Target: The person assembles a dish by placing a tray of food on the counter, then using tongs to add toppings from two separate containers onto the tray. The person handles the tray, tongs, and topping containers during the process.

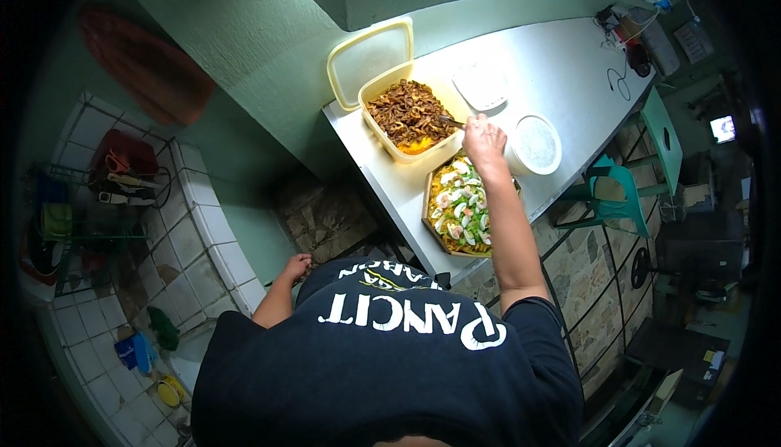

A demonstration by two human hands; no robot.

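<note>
My right hand (486,138) is closed around the handle of a metal utensil (451,122), whose tip reaches the brown meat strips (407,109); whether it is a spoon or tongs I cannot tell. The strips fill a cream plastic container (382,139), and some orange sauce shows in its near corner. Just below my right forearm lies a hexagonal tray (425,211) of noodles (462,203), topped with sliced egg, shrimp and chopped greens. My left hand (299,266) hangs by my side off the table, fingers curled, with nothing visible in it.
The container's lid (370,61) leans against the wall behind it. A round white tub (535,144) and a white lid or dish (480,85) stand on the white table (561,48). A green plastic chair (618,199) is at right; a tiled sink counter (199,187) runs at left.
</note>
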